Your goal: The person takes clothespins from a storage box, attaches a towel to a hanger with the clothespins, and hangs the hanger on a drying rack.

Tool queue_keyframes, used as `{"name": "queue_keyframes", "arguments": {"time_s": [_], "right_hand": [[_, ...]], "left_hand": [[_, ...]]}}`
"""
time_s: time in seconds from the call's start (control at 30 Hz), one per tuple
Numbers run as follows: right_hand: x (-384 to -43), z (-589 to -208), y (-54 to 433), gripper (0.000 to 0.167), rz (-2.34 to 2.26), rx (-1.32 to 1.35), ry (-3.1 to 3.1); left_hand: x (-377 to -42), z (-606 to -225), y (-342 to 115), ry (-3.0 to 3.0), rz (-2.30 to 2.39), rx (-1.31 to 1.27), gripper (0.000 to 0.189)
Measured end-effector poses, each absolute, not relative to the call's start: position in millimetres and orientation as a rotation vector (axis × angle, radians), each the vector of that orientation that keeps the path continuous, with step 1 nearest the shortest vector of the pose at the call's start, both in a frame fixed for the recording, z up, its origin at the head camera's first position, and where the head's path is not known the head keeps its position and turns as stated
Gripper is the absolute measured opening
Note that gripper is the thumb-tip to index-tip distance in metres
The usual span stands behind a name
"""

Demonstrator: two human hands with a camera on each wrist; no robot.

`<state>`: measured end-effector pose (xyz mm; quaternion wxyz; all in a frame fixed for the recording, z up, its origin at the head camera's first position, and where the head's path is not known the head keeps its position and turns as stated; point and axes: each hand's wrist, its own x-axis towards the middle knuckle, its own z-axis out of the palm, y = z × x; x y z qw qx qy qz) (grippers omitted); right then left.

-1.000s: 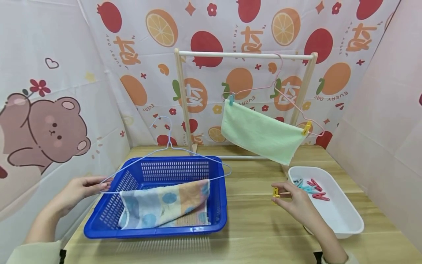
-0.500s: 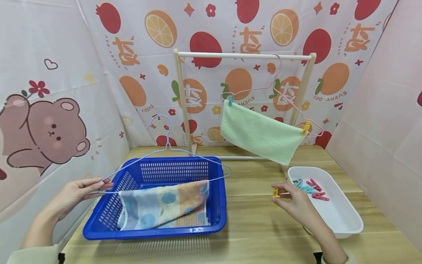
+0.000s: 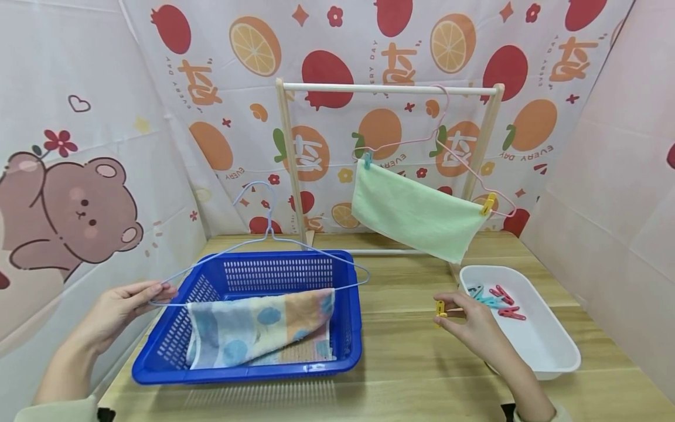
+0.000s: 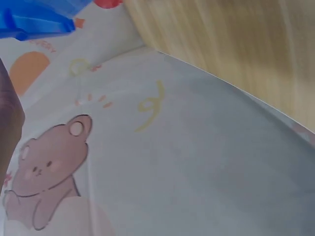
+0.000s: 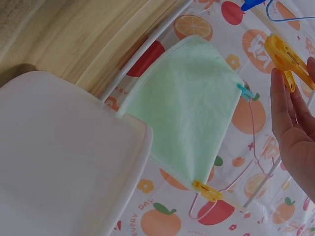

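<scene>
My left hand pinches the left corner of a light blue wire hanger, its hook pointing up. Over the hanger's bottom bar is folded a small towel with pastel blocks and blue dots. Its lower part hangs inside the blue plastic basket. To the right, above the table, my right hand holds a yellow clothespin between thumb and fingers, with nothing clipped in it. The left wrist view catches only an edge of the left hand, and the hanger is out of it.
A white tray beside the right hand holds red clothespins and teal ones. Behind stands a drying rack. From it a pink hanger hangs tilted, a green cloth clipped on by teal and yellow clothespins.
My left hand has adjusted its hold on the hanger's left corner, its fingers now closer around the wire. That corner has shifted slightly left. The right hand keeps its place with the yellow clothespin.
</scene>
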<state>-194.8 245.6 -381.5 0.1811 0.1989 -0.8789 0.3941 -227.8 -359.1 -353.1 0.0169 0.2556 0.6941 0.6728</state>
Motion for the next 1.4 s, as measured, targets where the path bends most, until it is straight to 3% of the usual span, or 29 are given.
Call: {"name": "queue_keyframes", "arguments": {"time_s": [0.47, 0.9, 1.4], "right_hand": [[-196.2, -383.8, 244.6, 0.037, 1.122, 0.553, -2.499], [-195.7, -384.6, 244.2, 0.037, 1.133, 0.549, -2.495], [-195.3, -385.2, 244.3, 0.036, 1.126, 0.562, -2.481]], "left_hand": [[-216.2, -347.3, -335.6, 2.232, 2.316, 0.620, 0.033], [-219.2, -348.8, -333.1, 2.227, 2.189, 0.795, 0.033], [-211.6, -349.4, -323.0, 2.237, 2.181, 0.696, 0.024]]}}
